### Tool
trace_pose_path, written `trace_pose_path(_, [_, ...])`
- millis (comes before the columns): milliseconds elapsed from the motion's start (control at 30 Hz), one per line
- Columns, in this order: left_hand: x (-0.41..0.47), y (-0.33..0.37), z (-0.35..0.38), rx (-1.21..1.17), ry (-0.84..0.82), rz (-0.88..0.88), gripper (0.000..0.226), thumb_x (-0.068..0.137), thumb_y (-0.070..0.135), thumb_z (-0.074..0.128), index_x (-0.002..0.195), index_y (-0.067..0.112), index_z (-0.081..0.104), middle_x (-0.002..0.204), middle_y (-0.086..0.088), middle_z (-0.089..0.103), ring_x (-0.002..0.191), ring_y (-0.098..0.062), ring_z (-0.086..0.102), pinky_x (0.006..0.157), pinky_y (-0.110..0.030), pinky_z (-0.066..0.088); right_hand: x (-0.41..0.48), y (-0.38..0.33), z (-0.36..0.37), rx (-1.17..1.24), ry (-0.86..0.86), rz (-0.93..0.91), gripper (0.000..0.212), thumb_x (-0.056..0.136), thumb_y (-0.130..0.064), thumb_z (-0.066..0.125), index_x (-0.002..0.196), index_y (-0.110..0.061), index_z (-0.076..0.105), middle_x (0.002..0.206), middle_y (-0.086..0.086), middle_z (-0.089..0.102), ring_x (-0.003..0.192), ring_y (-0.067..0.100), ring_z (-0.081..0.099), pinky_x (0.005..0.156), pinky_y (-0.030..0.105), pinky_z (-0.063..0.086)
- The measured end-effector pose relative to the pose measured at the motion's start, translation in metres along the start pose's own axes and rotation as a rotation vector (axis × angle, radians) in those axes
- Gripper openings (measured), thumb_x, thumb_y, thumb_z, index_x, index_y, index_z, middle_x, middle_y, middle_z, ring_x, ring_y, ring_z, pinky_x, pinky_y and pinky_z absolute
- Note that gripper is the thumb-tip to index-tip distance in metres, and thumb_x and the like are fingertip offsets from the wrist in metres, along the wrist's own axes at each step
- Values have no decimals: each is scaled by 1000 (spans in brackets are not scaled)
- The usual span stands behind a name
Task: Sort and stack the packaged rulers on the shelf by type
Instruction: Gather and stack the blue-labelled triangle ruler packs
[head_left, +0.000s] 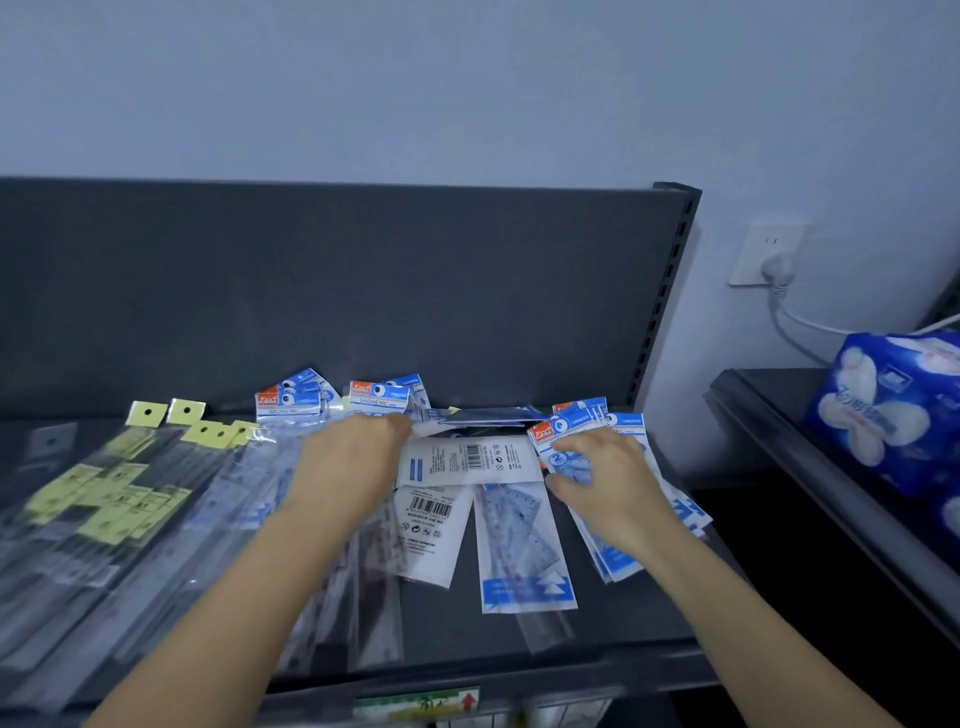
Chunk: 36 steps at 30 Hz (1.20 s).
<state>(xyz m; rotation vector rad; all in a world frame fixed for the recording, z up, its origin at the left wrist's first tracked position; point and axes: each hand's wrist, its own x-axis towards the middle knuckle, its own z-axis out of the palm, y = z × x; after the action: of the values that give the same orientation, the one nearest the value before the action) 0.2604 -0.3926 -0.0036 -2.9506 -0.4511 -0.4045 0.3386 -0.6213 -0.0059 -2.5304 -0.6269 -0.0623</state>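
Packaged rulers lie spread over a dark shelf (597, 618). Long rulers with yellow tags (119, 499) are fanned out at the left. Blue-headed geometric ruler packs (298, 402) stand against the back. A white pack turned barcode-up (472, 460) lies crosswise in the middle, above another barcode pack (431, 535) and a blue triangle pack (524, 551). My left hand (348, 457) reaches in with its fingertips at the crosswise pack's left end; whether they pinch it is hidden. My right hand (602, 483) rests with curled fingers on a fanned stack of blue packs (587, 431) at the right.
The shelf's dark back panel (363, 291) rises behind the packs, with a slotted upright (670, 291) at its right end. A blue tissue pack (893, 410) sits on a neighbouring shelf to the right. A wall socket with a plugged cable (769, 254) is behind.
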Motion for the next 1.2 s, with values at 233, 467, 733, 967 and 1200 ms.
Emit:
trace_pose_path(233, [-7,-35,-7,-416,200,-121,27,99,27,42,95,8,61,78,-18,63,74,-39,56,58,-35,35,25,-34,18,-61,-122,-102,51,90,-24,61,138,-20,46,140,1,46,131,20,35,105,31,32])
trace_pose_path(467, [-14,-62,-5,-678,250,-297,31,97,13,48,66,10,43,59,-8,45,65,-35,45,59,-39,32,59,-66,42,-142,-122,-234,52,86,-17,62,136,-20,48,135,3,53,122,26,46,100,34,40])
trace_pose_path(733, [-20,-75,10,-1160,176,-445,36,89,37,52,93,2,61,95,-23,66,83,-37,59,76,-45,50,61,-95,61,807,-285,100,23,90,-3,61,112,-9,58,107,6,68,88,15,66,77,28,57])
trace_pose_path(967, [-32,-57,-6,-1711,-190,-478,54,94,49,36,86,7,69,105,1,73,95,-13,68,76,-29,51,62,-85,51,918,-142,-23,32,79,20,58,70,-10,66,94,-1,66,79,7,64,58,12,50])
trace_pose_path(1200, [-32,-37,-1,-1627,-513,-243,26,86,2,64,107,16,66,91,-2,74,74,-12,70,63,-22,56,60,-75,41,988,-121,-3,28,82,14,60,89,-11,72,112,3,66,91,16,67,70,23,57])
